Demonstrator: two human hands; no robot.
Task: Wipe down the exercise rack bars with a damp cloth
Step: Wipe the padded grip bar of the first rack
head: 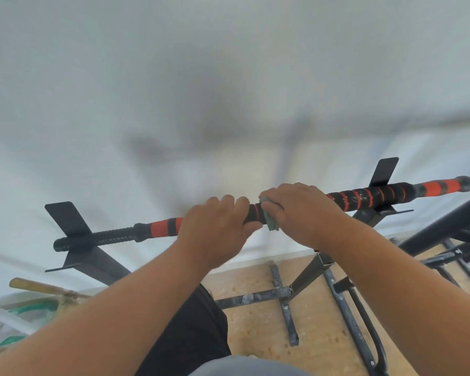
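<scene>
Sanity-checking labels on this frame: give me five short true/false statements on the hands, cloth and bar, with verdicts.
1. The right hand holds the green cloth against the bar. True.
2. The left hand hangs free of the bar. False: its fingers curl round the bar, right beside the cloth.
3. The bar lies on black brackets of the rack. True.
4. The bar's wrapping is blue and white. False: it is black with orange bands.
5. The cloth sits at the bar's far left threaded end. False: it is near the middle, between the two hands.
</scene>
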